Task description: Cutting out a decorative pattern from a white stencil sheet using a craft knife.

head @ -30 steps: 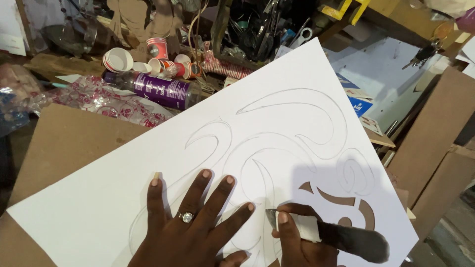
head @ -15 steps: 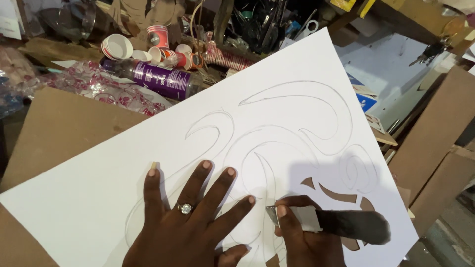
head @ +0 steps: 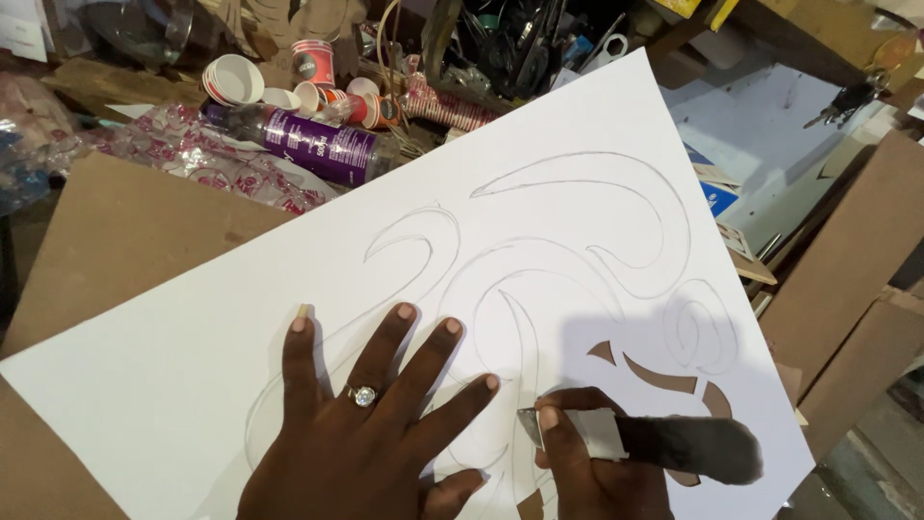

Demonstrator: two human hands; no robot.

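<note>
Pressing flat at six o'clock, the left hand point(head: 371, 433) is lying palm down on the white sheet point(head: 539, 241), its fingers spread wide and a ring point(head: 363, 395) showing on one of them. Just beside it at five o'clock, the right hand point(head: 602, 462) is pinching a knife point(head: 635, 438) with a paper-wrapped, dark handle, its forefinger lying along the top and the short blade touching the sheet on a pencilled curve. At four o'clock a few cut-out slots point(head: 659, 371) are showing brown through the paper. The sheet is lying across brown cardboard point(head: 125, 231). At eleven o'clock a purple bottle point(head: 313, 144) is lying by paper cups point(head: 236, 77). Since the earlier frames both hands are staying almost where they were
</note>
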